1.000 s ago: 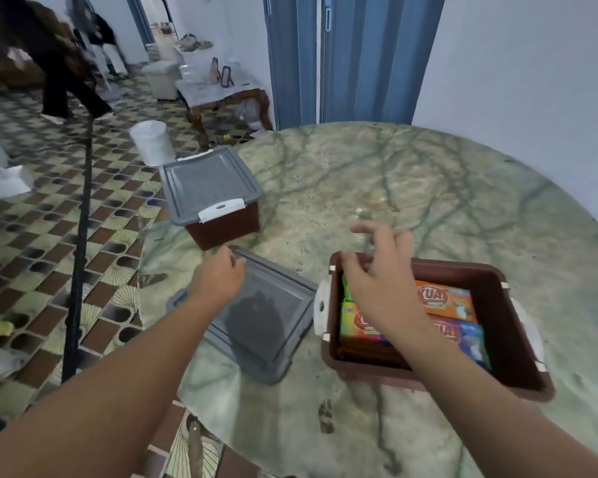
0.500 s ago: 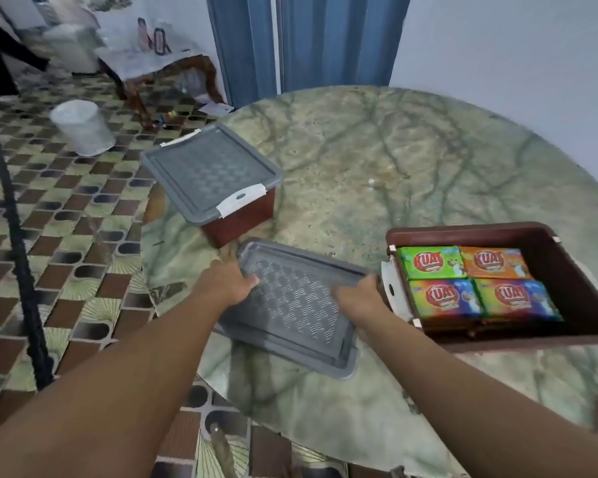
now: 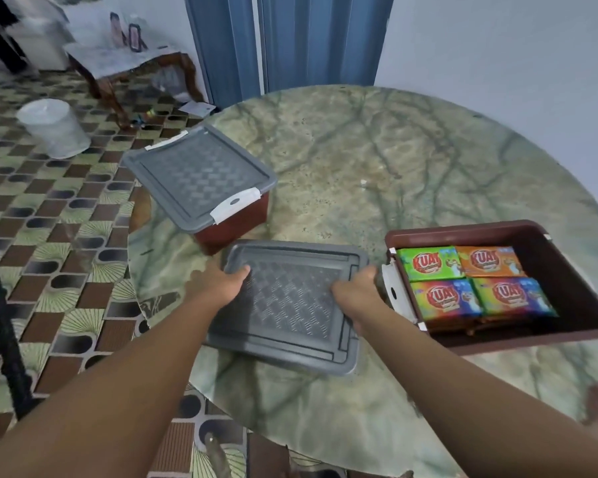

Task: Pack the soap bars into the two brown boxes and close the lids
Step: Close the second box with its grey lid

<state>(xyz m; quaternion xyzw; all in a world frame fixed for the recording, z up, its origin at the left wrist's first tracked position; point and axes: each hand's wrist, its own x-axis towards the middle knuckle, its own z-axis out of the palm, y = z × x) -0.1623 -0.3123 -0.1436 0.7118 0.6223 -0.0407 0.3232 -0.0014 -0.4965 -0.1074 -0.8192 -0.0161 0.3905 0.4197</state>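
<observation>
An open brown box (image 3: 563,336) stands at the right of the round marble table (image 3: 377,157), holding several colourful soap bars (image 3: 470,281) packed flat. A loose grey lid (image 3: 287,305) lies upside down just left of it. My left hand (image 3: 221,282) grips the lid's left edge and my right hand (image 3: 358,291) grips its right edge. A second brown box (image 3: 235,222) sits at the table's left edge with its grey lid (image 3: 197,174) on and white latches at both ends.
The table's left edge drops to a patterned tile floor (image 3: 56,229). A white bucket (image 3: 54,129) and a small wooden side table (image 3: 125,60) stand on the floor at the back left. Blue folding doors (image 3: 290,39) are behind the table.
My right hand left the open box and went to the loose lid's right edge. Both hands now hold the lid. The view swung left and down.
</observation>
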